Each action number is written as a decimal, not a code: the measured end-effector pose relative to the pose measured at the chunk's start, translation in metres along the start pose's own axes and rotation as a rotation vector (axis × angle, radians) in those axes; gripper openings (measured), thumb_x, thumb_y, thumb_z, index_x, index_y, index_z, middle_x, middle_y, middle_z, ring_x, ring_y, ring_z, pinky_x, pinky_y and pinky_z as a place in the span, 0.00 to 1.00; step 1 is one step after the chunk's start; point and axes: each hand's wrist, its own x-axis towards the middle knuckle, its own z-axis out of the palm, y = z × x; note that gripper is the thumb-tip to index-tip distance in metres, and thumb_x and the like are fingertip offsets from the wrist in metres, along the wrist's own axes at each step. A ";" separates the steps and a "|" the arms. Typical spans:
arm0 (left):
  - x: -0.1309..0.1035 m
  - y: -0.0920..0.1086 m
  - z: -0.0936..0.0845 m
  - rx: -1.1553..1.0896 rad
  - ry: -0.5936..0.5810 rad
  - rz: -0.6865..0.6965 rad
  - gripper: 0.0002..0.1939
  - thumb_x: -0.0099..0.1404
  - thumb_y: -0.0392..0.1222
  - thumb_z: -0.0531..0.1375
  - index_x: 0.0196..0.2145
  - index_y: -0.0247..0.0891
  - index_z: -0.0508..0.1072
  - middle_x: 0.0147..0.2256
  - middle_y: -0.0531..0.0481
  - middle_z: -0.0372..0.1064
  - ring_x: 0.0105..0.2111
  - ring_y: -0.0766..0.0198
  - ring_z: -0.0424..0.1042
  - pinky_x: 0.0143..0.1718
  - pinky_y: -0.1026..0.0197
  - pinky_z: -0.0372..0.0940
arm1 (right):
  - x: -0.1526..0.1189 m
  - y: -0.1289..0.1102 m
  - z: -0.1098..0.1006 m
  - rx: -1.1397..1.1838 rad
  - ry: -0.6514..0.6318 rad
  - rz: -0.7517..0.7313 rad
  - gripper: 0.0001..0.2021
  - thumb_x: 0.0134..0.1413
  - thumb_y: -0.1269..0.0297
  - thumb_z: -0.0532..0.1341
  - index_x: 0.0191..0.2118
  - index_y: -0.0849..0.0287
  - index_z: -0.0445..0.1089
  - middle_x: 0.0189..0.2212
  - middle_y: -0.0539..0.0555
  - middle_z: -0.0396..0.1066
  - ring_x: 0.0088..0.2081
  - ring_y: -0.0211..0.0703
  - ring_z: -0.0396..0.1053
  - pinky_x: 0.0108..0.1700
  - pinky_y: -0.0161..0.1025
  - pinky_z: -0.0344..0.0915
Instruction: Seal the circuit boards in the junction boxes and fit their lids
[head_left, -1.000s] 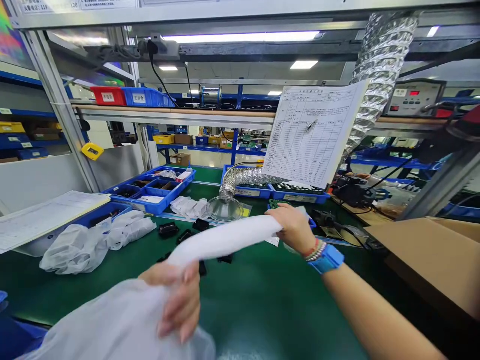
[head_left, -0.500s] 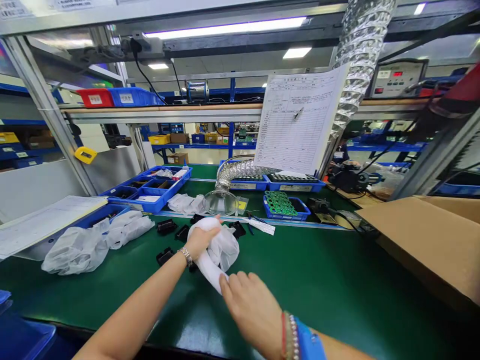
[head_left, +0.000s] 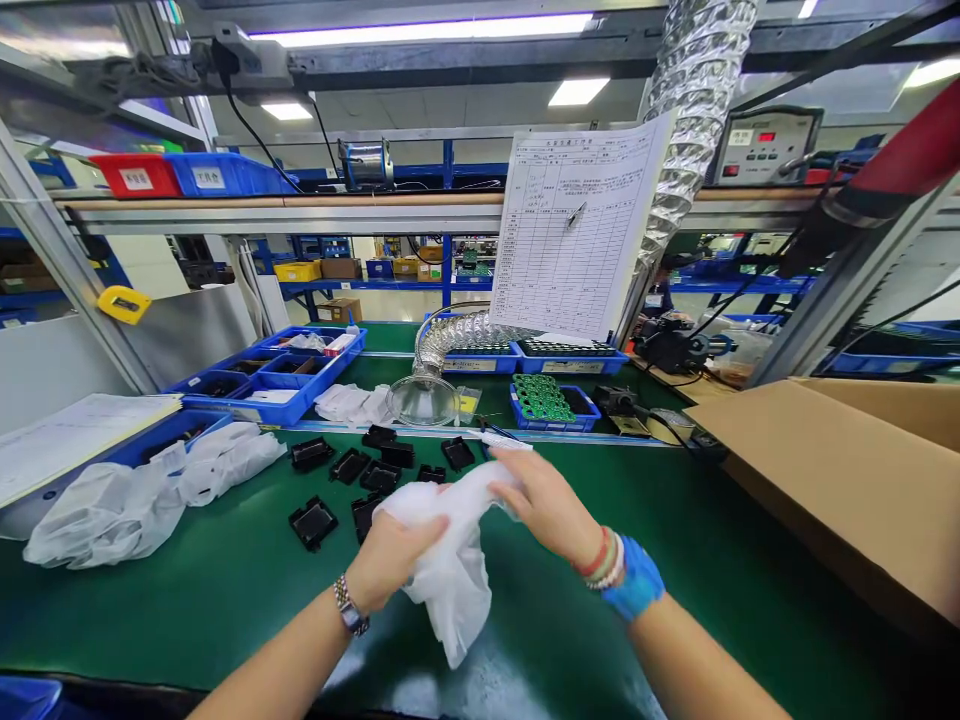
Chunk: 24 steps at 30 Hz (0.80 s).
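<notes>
Behind the white plastic (head_left: 454, 575) in both hands (head_left: 391, 558), black parts (head_left: 364, 514) partly hidden.

Green circuit boards (head_left: 541, 397) in a blue bin (head_left: 555, 424), a wire spool (head_left: 366, 163) on the shelf (head_left: 420, 199) and a foil duct (head_left: 697, 85) over the workbench (head_left: 570, 570) mark an electronics workshop.

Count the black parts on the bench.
9 visible: two black parts in front, five behind them, two farther right beyond the white wrap; it and the left hand may hide more.
</notes>
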 end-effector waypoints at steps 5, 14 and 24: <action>0.009 -0.002 0.012 -0.243 0.007 -0.096 0.20 0.51 0.47 0.64 0.39 0.31 0.72 0.37 0.43 0.73 0.36 0.57 0.72 0.37 0.58 0.67 | -0.031 -0.014 0.026 -0.420 0.250 -0.384 0.24 0.55 0.76 0.52 0.56 0.49 0.59 0.55 0.54 0.60 0.44 0.48 0.60 0.43 0.46 0.60; -0.031 -0.014 0.010 0.502 -0.144 0.167 0.29 0.58 0.46 0.58 0.57 0.38 0.60 0.55 0.43 0.59 0.54 0.53 0.60 0.58 0.52 0.51 | -0.038 0.005 0.032 0.416 -0.079 -0.014 0.15 0.47 0.79 0.53 0.37 0.57 0.71 0.42 0.57 0.64 0.44 0.45 0.61 0.43 0.41 0.62; -0.045 -0.014 0.012 0.403 -0.639 0.271 0.24 0.54 0.48 0.60 0.47 0.35 0.69 0.42 0.45 0.71 0.44 0.56 0.68 0.50 0.58 0.61 | -0.061 -0.029 0.074 1.694 -0.430 0.569 0.17 0.35 0.64 0.70 0.32 0.58 0.63 0.27 0.47 0.64 0.25 0.30 0.61 0.27 0.27 0.58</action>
